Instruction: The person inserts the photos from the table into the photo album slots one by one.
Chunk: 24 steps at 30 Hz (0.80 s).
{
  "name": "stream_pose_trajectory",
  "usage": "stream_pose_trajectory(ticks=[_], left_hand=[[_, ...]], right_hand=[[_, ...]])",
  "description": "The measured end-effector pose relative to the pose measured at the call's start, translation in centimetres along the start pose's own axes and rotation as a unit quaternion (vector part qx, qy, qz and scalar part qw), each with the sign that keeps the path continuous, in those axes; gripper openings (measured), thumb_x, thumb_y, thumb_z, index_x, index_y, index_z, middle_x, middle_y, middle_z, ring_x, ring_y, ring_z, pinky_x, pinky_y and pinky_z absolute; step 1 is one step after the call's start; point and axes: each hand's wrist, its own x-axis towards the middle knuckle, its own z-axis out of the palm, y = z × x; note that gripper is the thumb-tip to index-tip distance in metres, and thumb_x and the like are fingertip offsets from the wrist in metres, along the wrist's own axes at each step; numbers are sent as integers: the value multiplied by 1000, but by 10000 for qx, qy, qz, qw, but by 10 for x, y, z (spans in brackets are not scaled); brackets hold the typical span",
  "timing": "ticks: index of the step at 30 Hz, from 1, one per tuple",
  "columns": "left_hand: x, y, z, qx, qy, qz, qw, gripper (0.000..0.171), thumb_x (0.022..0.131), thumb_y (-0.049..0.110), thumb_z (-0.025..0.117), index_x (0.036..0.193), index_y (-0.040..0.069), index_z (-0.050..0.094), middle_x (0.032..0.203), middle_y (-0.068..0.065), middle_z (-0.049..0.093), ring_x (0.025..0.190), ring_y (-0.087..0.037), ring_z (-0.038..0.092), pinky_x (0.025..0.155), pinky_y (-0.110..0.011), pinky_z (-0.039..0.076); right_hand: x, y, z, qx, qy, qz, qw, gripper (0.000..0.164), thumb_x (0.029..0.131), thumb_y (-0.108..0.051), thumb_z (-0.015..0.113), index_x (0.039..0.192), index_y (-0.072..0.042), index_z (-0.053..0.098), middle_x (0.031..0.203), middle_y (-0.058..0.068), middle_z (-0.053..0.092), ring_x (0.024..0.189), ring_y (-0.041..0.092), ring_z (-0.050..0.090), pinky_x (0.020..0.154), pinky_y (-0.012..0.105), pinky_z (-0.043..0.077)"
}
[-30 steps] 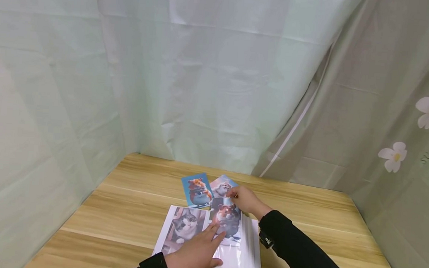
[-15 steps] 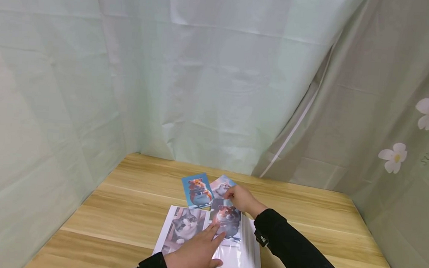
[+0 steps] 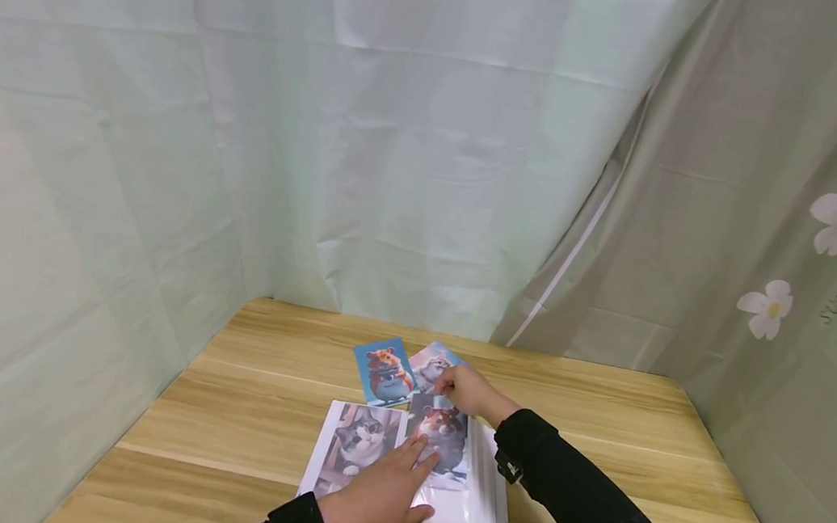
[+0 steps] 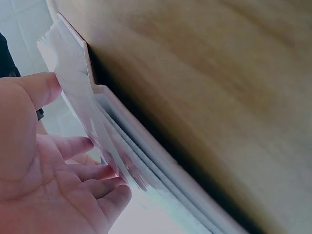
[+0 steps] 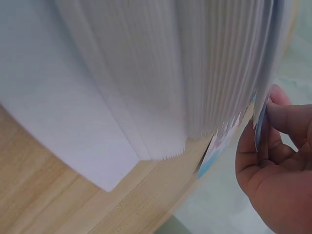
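An open photo album (image 3: 313,465) lies on the table, a cat photo (image 3: 362,440) on its left page. On the right page a hamster photo (image 3: 443,425) lies mostly within the clear sleeve (image 3: 455,511). My right hand (image 3: 471,392) pinches this photo's top edge between thumb and fingers; the right wrist view shows the hand (image 5: 282,156) at the edge of the pages (image 5: 161,73). My left hand (image 3: 380,494) rests on the album with fingers spread, fingertips touching the sleeve and the photo's lower left. In the left wrist view its fingers (image 4: 73,146) are nearly straight against the page.
Behind the album a blue hamster picture card (image 3: 386,373) and a pink-and-blue cat picture card (image 3: 431,364) lie on the wooden table (image 3: 249,395). Pale curtains (image 3: 425,173) hang around the table's back and sides.
The hamster photo has slid a little toward me, deeper into the sleeve. My right hand has moved slightly left and nearer with it. The left hand stays nearly where it was.
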Motion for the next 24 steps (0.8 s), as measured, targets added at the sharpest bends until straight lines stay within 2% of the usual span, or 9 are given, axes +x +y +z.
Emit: stream_pose_trajectory(ticks=[8, 15, 24], left_hand=[[-1, 2, -3, -66, 11, -36, 10000, 69, 94, 50, 63, 149, 10, 47, 156, -20, 37, 144, -34, 36, 111, -44, 40], [-1, 2, -2, -34, 19, -37, 10000, 69, 94, 50, 64, 148, 10, 48, 157, -19, 36, 143, -34, 38, 110, -44, 41], [0, 2, -1, -30, -23, -31, 10000, 69, 94, 51, 62, 149, 11, 48, 158, -18, 34, 143, -34, 37, 110, -45, 42]], right_hand=[[-4, -1, 1, -125, -64, -101, 9999, 26, 88, 12, 58, 78, -8, 72, 80, -2, 68, 78, 13, 61, 71, 28, 52], [-8, -3, 3, -77, -50, -284, 9996, 26, 86, 13, 58, 77, -6, 72, 78, 0, 69, 78, 13, 61, 73, 28, 52], [-10, -7, 2, -57, -136, -145, 9998, 26, 89, 12, 58, 79, -7, 74, 80, 0, 70, 77, 13, 60, 72, 28, 52]])
